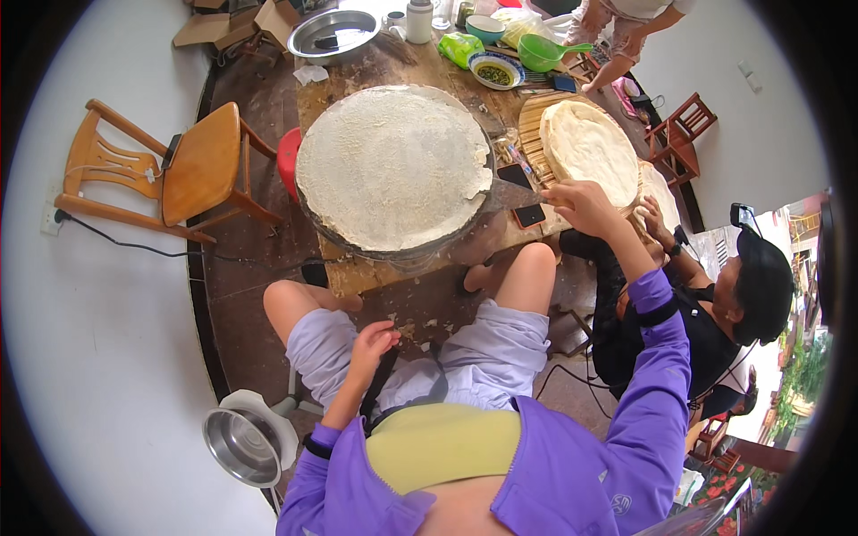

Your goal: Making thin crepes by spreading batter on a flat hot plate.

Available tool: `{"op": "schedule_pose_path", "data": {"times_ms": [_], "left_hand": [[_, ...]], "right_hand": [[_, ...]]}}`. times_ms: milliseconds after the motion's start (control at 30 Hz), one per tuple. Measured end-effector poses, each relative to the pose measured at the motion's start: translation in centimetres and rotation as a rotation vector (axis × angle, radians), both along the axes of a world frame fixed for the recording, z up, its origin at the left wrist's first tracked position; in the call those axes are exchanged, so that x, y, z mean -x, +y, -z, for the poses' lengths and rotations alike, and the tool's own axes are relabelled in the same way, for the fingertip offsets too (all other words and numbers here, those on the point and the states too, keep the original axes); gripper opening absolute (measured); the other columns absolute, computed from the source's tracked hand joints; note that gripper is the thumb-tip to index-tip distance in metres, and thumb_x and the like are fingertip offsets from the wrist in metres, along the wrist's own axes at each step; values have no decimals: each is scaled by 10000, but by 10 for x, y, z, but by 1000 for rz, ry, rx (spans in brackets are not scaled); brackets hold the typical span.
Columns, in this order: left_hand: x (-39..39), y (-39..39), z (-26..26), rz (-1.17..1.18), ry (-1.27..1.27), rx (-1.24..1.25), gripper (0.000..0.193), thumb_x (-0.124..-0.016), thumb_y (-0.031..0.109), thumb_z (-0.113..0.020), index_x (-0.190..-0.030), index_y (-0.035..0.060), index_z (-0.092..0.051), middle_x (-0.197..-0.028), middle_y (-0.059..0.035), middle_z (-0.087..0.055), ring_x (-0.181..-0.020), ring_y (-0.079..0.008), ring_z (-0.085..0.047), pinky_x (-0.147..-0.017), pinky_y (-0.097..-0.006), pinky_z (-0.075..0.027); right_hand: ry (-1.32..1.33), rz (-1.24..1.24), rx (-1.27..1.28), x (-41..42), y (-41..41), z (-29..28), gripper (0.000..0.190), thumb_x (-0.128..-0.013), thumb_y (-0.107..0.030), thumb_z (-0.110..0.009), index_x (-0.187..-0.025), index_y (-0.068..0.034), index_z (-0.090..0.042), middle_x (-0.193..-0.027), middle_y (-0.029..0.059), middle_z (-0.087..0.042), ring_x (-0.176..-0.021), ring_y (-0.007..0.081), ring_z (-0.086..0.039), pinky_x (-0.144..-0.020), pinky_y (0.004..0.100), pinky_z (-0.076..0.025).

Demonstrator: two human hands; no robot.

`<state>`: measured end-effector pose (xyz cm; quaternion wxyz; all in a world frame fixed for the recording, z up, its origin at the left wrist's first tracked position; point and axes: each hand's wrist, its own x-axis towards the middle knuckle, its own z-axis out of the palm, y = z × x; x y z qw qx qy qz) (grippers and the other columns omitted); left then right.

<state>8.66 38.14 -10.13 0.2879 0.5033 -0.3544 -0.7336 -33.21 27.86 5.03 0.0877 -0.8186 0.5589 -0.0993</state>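
Observation:
A thin, pale sheet of batter or dough [395, 167] covers a large round griddle [375, 254]. Its right edge is ragged and torn. My right hand [582, 206] grips the narrow end of a flat triangular scraper [513, 195], whose wide end lies at that torn edge; I cannot tell whether it is under the sheet. Over my lap, my left hand [375, 345] hangs with loosely bent fingers and nothing visible in it. Right of the griddle, a stack of round flatbreads [593, 154] rests on a slatted round mat [533, 127].
A phone [529, 216] lies partly beneath the scraper. A co-worker's hand [655, 220] is near the flatbreads. Behind the griddle are a steel basin [335, 33], a bowl of oily sauce [496, 71] and a green ladle [541, 52]. A steel bowl [242, 447] stands left of me, near a cord [134, 244].

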Motion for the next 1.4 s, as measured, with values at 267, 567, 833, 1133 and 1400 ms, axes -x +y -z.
{"op": "schedule_pose_path", "data": {"times_ms": [267, 567, 833, 1133, 1400], "left_hand": [[3, -3, 3, 55, 59, 55, 313, -831, 139, -509, -1103, -9, -460, -960, -126, -576, -876, -171, -552, -784, -270, -436], [3, 0, 7, 76, 85, 81, 333, -837, 188, -503, -1107, -2, -458, -966, -121, -579, -874, -160, -554, -786, -267, -438], [5, -1, 14, 42, 111, 99, 316, -825, 124, -499, -1096, -32, -453, -951, -144, -583, -850, -179, -560, -763, -272, -439], [0, 1, 16, 32, 125, 95, 314, -835, 142, -494, -1103, -16, -454, -953, -130, -580, -874, -174, -553, -780, -268, -429], [-12, 4, 21, 19, 136, 143, 321, -846, 175, -495, -1112, 2, -452, -970, -123, -578, -890, -168, -552, -793, -266, -426]], "right_hand": [[-49, -16, 24, -52, 26, 18, 257, -681, -108, -578, -937, -92, -580, -708, 103, -546, -664, 290, -542, -584, 367, -428], [-31, 63, 76, -103, 46, 31, 274, -684, -97, -569, -956, -63, -561, -683, 117, -541, -616, 290, -541, -541, 378, -426], [-7, 98, 62, -150, 55, 22, 301, -682, -103, -585, -980, -75, -547, -663, 115, -524, -610, 290, -541, -536, 376, -426], [-21, 69, 76, -180, 56, 24, 317, -683, -95, -582, -994, -54, -535, -652, 114, -519, -580, 293, -535, -513, 381, -425], [-38, 61, 15, -215, 56, 31, 358, -703, -113, -576, -1043, -23, -507, -669, 146, -525, -587, 283, -551, -518, 361, -438]]}}
